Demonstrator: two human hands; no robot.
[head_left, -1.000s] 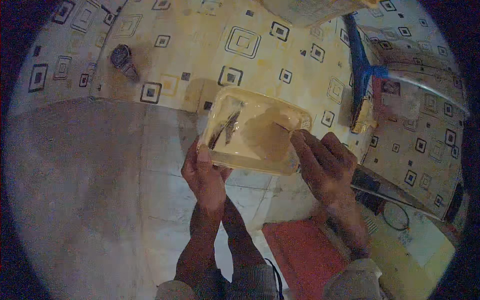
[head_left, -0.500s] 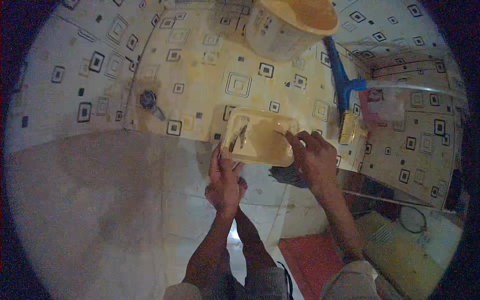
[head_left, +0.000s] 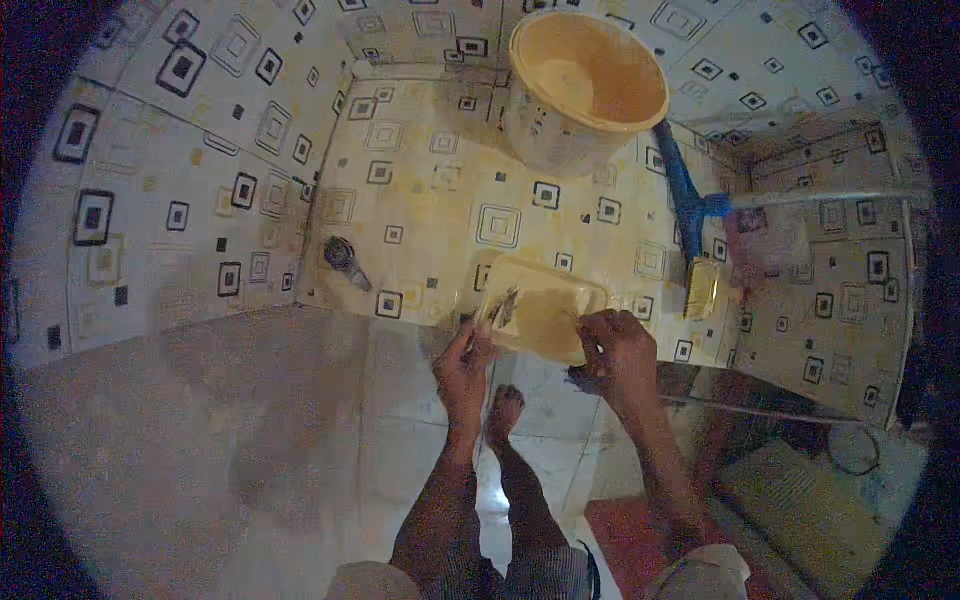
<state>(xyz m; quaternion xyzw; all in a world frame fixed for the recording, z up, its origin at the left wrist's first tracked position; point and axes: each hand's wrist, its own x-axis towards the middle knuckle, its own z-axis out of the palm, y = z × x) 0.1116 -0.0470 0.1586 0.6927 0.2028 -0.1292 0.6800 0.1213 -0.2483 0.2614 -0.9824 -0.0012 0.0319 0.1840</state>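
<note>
A shallow, pale yellow rectangular tray is held out in front of me, tilted a little. Inside it are a brownish wet-looking patch and a few thin dark pieces at the left end. My left hand is closed on the tray's near left corner. At the right end, my right hand has its fingers curled together over the rim. What those fingertips pinch is too small and dim to make out. Part of a dark bristly thing shows below the right hand.
A tall, open orange-cream bucket stands on the patterned tiles beyond the tray. To its right lean a blue-handled brush and its yellow bristles. A dark-topped grey object lies left. A red mat is at lower right.
The view has tilted up, showing more of the bucket's inside. The right hand's fingertips have drawn from inside the tray toward its right rim. My left hand still holds the tray.
</note>
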